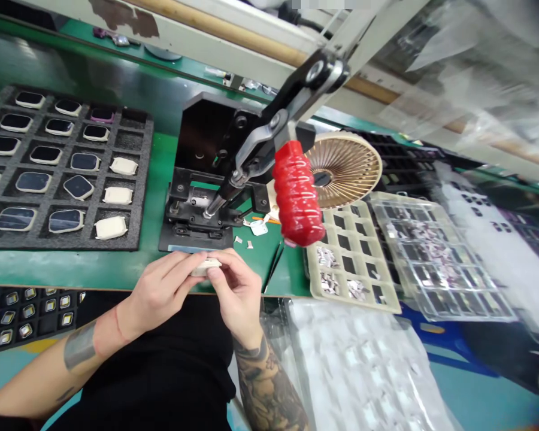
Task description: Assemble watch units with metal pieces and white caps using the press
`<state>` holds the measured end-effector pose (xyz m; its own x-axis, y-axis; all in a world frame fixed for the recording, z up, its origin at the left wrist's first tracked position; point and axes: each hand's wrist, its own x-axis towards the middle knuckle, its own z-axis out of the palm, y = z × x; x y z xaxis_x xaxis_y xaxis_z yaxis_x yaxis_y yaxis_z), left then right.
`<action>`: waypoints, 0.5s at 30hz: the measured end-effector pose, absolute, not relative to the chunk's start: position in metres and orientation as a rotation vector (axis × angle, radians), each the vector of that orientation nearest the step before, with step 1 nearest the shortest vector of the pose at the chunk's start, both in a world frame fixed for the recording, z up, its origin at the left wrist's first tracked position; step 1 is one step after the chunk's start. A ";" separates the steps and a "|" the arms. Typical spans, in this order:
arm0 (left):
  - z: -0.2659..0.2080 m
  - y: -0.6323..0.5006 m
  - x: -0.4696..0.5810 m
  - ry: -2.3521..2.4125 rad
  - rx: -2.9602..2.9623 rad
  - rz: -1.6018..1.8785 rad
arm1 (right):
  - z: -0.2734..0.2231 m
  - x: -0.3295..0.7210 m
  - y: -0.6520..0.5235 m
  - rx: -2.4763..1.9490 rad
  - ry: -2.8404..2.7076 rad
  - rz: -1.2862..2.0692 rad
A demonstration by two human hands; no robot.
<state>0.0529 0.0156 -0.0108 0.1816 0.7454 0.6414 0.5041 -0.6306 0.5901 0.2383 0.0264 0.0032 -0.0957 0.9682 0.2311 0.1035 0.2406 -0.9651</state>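
Between the fingertips of both hands is a cream watch case (205, 267), held just off the front edge of the green bench (161, 269). My left hand (168, 287) grips its left end, fingers closed along the top. On the other end, my right hand (236, 286) presses with thumb and fingers. Right behind the hands stands a black toggle press (197, 224) with a red ribbed handle (297, 194) raised at an angle. A few tiny pale parts (250, 244) lie on the bench beside the press base.
At left, a grey foam tray (146, 179) holds rows of watch cases. Black tweezers (273, 266) lie right of my hands. Farther right are a beige compartment box (317, 287), a clear divided box (435, 314) and a round fan (363, 161). Below hangs a plastic-wrapped tray (363, 365).
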 end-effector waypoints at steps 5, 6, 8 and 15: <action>-0.004 0.012 0.048 1.072 1.848 1.451 | 0.006 0.233 0.024 -0.992 -1.589 0.777; -0.003 0.011 0.048 1.071 1.874 1.466 | 0.007 0.233 0.023 -0.987 -1.608 0.752; -0.002 0.009 0.047 1.100 1.995 1.513 | 0.009 0.231 0.021 -0.994 -1.640 0.745; -0.008 0.009 0.035 1.263 2.208 1.462 | 0.007 0.220 0.022 -1.114 -1.583 0.817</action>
